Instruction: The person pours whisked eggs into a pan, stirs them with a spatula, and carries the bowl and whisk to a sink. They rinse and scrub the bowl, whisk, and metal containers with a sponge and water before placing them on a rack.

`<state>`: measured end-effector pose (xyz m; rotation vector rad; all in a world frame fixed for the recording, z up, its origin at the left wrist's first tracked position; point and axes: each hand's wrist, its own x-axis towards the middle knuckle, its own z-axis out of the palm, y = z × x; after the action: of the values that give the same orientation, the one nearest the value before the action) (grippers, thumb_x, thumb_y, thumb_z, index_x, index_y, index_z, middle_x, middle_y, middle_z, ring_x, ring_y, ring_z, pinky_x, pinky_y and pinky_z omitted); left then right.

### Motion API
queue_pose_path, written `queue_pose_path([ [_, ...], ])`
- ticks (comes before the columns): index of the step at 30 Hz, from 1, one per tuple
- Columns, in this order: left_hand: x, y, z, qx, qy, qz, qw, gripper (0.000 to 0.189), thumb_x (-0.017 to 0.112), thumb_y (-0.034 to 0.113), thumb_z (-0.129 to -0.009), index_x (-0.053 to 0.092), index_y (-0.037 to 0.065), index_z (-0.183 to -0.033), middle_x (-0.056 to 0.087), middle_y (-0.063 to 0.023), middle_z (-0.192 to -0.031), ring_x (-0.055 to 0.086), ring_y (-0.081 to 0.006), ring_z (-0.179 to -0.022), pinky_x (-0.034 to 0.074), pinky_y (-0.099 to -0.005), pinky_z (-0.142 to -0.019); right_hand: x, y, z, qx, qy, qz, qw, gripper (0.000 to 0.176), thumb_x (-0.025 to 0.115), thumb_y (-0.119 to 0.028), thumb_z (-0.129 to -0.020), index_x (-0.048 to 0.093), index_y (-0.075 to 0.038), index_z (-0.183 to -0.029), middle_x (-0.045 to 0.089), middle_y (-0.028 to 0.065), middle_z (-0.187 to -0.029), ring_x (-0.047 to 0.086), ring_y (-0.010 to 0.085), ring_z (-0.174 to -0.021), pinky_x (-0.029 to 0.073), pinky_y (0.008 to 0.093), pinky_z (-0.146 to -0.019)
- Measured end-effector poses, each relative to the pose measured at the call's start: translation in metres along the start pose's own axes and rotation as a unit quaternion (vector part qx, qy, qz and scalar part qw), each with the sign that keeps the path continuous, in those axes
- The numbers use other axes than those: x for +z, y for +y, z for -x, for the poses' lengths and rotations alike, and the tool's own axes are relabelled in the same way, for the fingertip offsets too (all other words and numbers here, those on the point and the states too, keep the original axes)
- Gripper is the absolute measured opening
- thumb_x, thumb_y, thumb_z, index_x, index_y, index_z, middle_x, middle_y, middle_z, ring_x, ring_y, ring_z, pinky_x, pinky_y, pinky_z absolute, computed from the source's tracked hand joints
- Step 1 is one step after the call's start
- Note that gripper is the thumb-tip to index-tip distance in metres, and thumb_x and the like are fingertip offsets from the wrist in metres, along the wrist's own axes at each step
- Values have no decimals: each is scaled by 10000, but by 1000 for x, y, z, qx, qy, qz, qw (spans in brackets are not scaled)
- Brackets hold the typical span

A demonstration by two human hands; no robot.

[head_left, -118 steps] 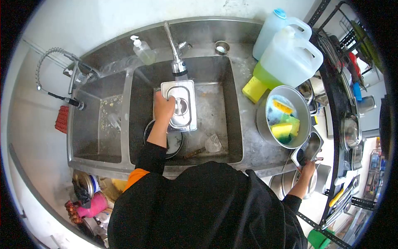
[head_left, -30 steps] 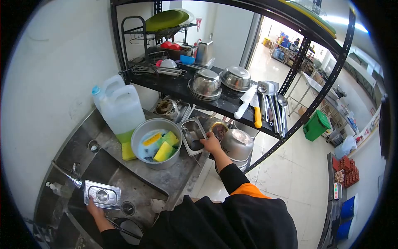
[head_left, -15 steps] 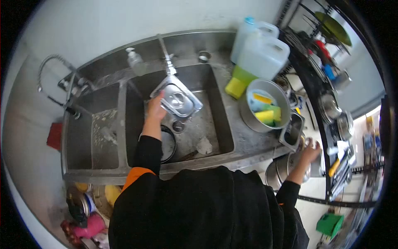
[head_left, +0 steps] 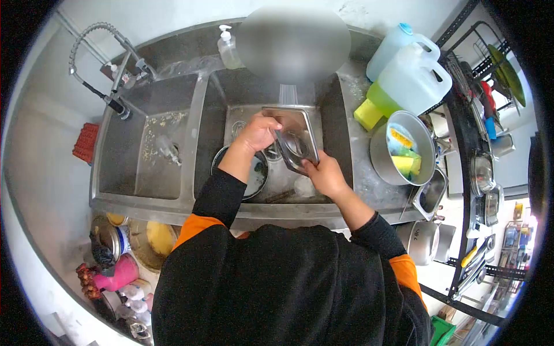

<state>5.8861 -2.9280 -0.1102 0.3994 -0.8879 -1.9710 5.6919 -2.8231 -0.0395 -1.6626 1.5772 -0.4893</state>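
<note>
My left hand [head_left: 258, 134] grips the upper left edge of a rectangular stainless steel pan lid [head_left: 299, 135]. The lower right corner is held by my right hand [head_left: 328, 175], with the thumb on top. Between both hands the lid tilts over the middle sink basin [head_left: 214, 106]. A stream of water [head_left: 288, 95] comes down just behind the lid; a blurred oval hides the tap. Below my left forearm, a dark-rimmed round pan [head_left: 256, 180] lies in the basin. A crumpled whitish lump [head_left: 303, 186] rests near my right hand.
On the right counter stand a metal pot [head_left: 385, 158] with sponges and large jugs [head_left: 412, 78] of liquid. The left basin [head_left: 164, 187] holds food scraps under a spring hose tap [head_left: 118, 106]. A soap pump bottle [head_left: 229, 51] stands behind. A black shelf [head_left: 461, 144] borders the right side.
My right hand has come from beside the right shelf to the lid and taken hold of it. The lid has turned steeper, still in my left hand. The view has shifted.
</note>
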Motion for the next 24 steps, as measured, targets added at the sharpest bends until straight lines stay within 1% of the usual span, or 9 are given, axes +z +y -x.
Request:
queue_pose_path([
  [1,0,5,4,13,-3,-39,999,286,574,116,-681,533,33,-952,552,-77,-925,513,-212,-885,399,-341,-766,2,-6,-3,60,-33,33,997,434,608,-102,-735,466,-47,-1142,561,193,-995,552,312,-909,431,303,-782],
  [3,-1,18,14,16,22,-140,990,405,600,143,-690,476,38,-1061,488,-59,-1069,478,-178,-957,384,-280,-780,4,16,-2,-130,122,120,977,358,590,-73,-741,510,-59,-1089,575,183,-934,557,330,-825,450,318,-719],
  [6,-60,14,23,-101,282,-231,926,409,642,145,-667,501,28,-1033,514,-60,-1029,480,-202,-972,374,-294,-817,-19,38,12,-232,259,166,923,334,580,-35,-743,532,-86,-1069,584,158,-909,580,303,-772,467,318,-663],
  [8,-190,-46,29,-106,377,-219,894,449,674,189,-652,517,26,-1040,528,-98,-1050,480,-228,-988,380,-329,-830,-31,52,34,-94,305,13,948,344,607,-30,-705,512,-27,-1035,596,95,-832,571,215,-686,458,310,-630],
  [9,-132,-29,38,-172,470,-315,807,509,688,272,-645,528,16,-1054,523,-147,-1089,475,-249,-1022,373,-359,-853,-42,60,51,-14,330,-56,942,355,615,-47,-712,500,-16,-1045,588,88,-840,560,188,-686,452,300,-632],
  [11,-259,-111,51,-102,480,-415,766,837,802,254,-498,399,-13,-1181,469,-186,-1161,429,-301,-1096,344,-364,-921,-77,78,82,74,440,-64,893,421,632,-86,-722,451,5,-1092,563,82,-862,530,145,-695,437,282,-634],
  [14,-206,-110,39,-162,575,-598,535,1055,801,375,-466,224,95,-1304,301,-188,-1295,317,-336,-1182,273,-426,-973,-129,88,126,209,596,-10,775,625,657,-138,-706,321,24,-1207,494,175,-1041,509,214,-888,411,312,-769],
  [15,-192,-107,32,-136,558,-634,518,986,770,400,-514,241,122,-1297,321,-182,-1281,311,-347,-1183,265,-453,-965,-145,105,139,192,622,73,755,639,650,-149,-707,308,38,-1214,463,203,-1096,479,259,-984,368,330,-853],
  [24,-167,-101,6,-97,439,-625,638,729,682,133,-635,302,135,-1257,421,-179,-1191,437,-349,-1082,346,-432,-908,-224,255,174,293,604,-2,741,456,648,-159,-692,509,35,-1080,601,164,-913,567,205,-836,422,302,-742],
])
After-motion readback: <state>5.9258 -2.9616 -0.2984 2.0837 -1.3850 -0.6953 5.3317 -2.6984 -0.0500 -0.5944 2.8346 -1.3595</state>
